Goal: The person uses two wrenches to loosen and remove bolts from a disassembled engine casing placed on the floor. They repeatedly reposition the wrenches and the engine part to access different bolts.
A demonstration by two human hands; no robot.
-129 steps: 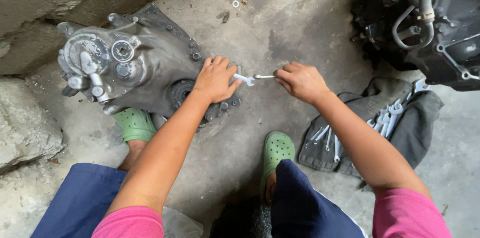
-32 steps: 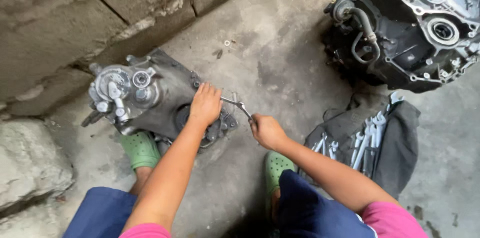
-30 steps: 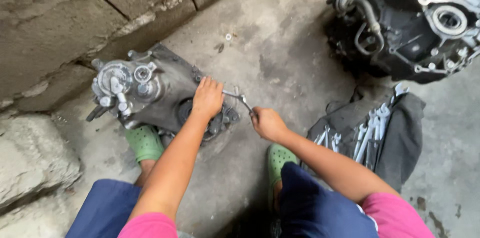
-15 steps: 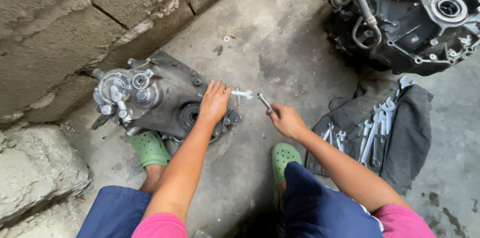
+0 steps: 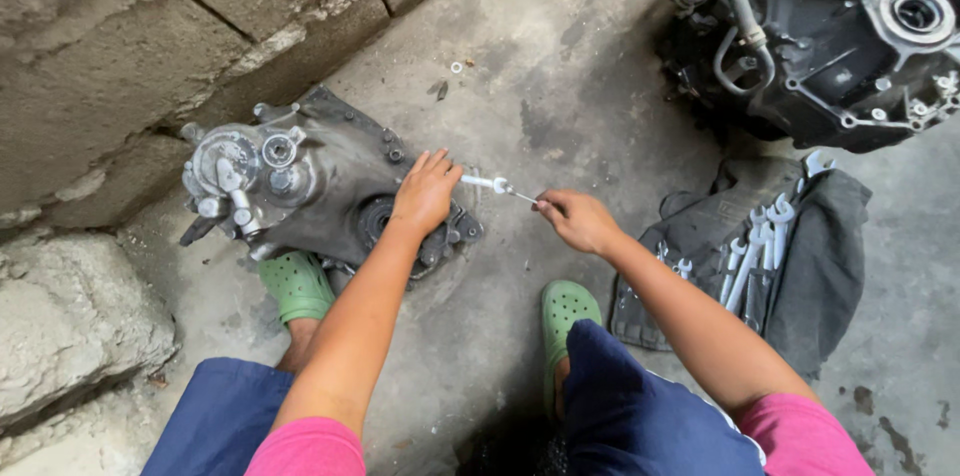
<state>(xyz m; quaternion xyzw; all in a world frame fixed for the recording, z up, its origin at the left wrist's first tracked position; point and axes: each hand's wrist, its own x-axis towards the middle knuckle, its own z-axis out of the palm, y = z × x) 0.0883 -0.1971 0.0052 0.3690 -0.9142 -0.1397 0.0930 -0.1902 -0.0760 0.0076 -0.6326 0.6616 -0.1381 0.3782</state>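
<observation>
- Head view: left hand [image 5: 424, 198] lies flat, fingers released, on the grey engine cover [image 5: 320, 186].
- Right hand [image 5: 578, 221], at 3 o'clock of it, fingers grasping a small wrench [image 5: 497, 187].

both arms are reaching forward; the left hand [image 5: 425, 198] is pressing down, fingers spread, while the right hand [image 5: 575, 221] is gripping, fingers curled.

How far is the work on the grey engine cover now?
Done: the engine cover lies off the engine block, on the concrete floor. In hand: the left hand presses the cover down, while the right hand holds a wrench at its edge. Left: I cannot tell which bolts remain; more wrenches lie ready on the cloth.
</observation>
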